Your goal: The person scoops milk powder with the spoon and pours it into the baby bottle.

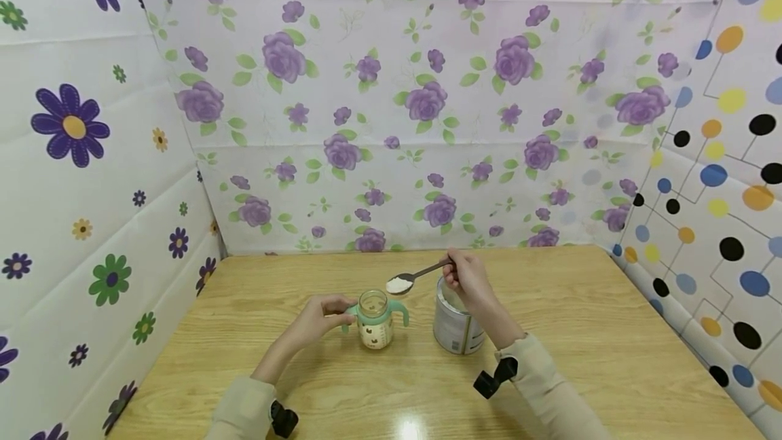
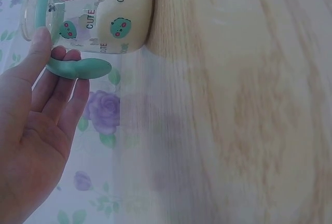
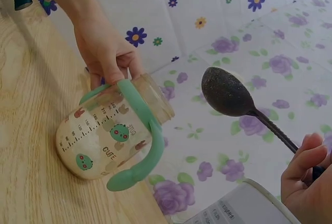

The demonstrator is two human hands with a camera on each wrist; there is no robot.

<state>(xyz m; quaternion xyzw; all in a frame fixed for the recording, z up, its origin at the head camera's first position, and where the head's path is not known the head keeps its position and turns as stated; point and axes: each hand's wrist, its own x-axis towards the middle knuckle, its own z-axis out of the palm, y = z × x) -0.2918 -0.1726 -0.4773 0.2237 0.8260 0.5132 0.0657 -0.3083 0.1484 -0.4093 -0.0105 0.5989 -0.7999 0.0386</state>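
A clear baby bottle [image 1: 375, 333] with a green two-handled collar stands uncapped on the table, pale powder inside its lower part. My left hand [image 1: 319, 321] grips the bottle's left green handle [image 2: 78, 68] between thumb and fingers. Above and right of the bottle mouth, my right hand [image 1: 469, 282] holds a dark spoon [image 1: 421, 272] by its handle. White powder [image 1: 400, 285] is heaped in the spoon's bowl; the right wrist view shows only the bowl's dark underside. Below my right hand an open can [image 1: 451, 326] stands on the table, its mouth partly hidden by the hand.
The wooden table [image 1: 550, 318] carries the bottle and can side by side. Patterned cloth walls enclose its back and both sides, with purple roses on the back cloth [image 1: 421, 100]. Each wrist wears a small black camera [image 1: 489, 382].
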